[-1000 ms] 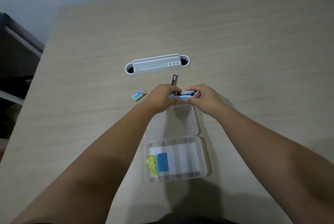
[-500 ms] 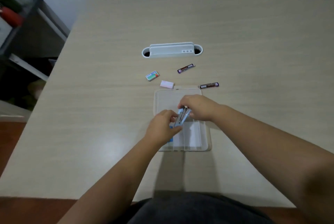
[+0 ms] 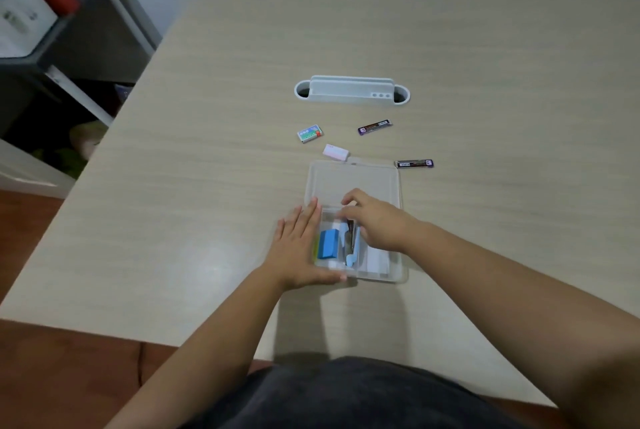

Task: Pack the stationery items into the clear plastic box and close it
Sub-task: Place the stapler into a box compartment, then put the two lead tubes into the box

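Packing: we see the clear box (image 3: pixel 394 278) lying open on the table (image 3: pixel 485 47), near the front edge, its lid (image 3: pixel 353 182) folded flat on the far side.
Left hand: our left hand (image 3: pixel 298 248) lies flat, fingers spread, against the box's left wall; it grips nothing, thumb along the front edge.
Right hand: our right hand (image 3: pixel 375 222) reaches into the box, fingers curled over the light blue stapler (image 3: pixel 349 248); we cannot tell if they pinch it or only touch it.
In the box: a blue block (image 3: pixel 328 244) sits left of the stapler, a yellow-green piece (image 3: pixel 316 250) peeks out at the left wall, white paper (image 3: pixel 377 260) lies on the right side.
Still outside: a pink eraser (image 3: pixel 336 152) just beyond the lid's far left corner; a small green-and-white packet (image 3: pixel 310 134) further left; two dark lead tubes, one (image 3: pixel 375 126) beyond the eraser, one (image 3: pixel 414 163) just beside the lid's far right corner.
Background: a white desk organiser (image 3: pixel 351 90) stands further back on the table; a dark shelf unit (image 3: pixel 86 30) stands to the left of it.
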Action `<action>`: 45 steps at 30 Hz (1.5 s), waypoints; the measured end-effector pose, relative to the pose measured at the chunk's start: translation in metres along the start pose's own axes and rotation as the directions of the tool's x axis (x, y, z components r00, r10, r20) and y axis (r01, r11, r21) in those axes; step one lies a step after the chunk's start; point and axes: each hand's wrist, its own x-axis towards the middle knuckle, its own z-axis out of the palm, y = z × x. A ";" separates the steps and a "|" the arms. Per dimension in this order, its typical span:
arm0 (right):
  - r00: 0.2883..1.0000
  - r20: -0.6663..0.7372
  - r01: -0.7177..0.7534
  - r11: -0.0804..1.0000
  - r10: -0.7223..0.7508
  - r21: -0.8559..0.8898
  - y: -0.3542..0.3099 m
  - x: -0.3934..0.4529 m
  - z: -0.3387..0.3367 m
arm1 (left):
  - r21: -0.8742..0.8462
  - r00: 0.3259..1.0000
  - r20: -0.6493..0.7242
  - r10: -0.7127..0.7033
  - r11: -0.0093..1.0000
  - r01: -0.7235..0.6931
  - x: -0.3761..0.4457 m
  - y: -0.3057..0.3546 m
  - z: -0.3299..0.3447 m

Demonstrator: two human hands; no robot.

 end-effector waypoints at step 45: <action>0.736 -0.279 -0.594 0.786 0.617 0.172 0.134 0.023 -0.045 | 0.057 0.986 -0.163 0.022 0.998 -0.012 0.218 0.033 -0.098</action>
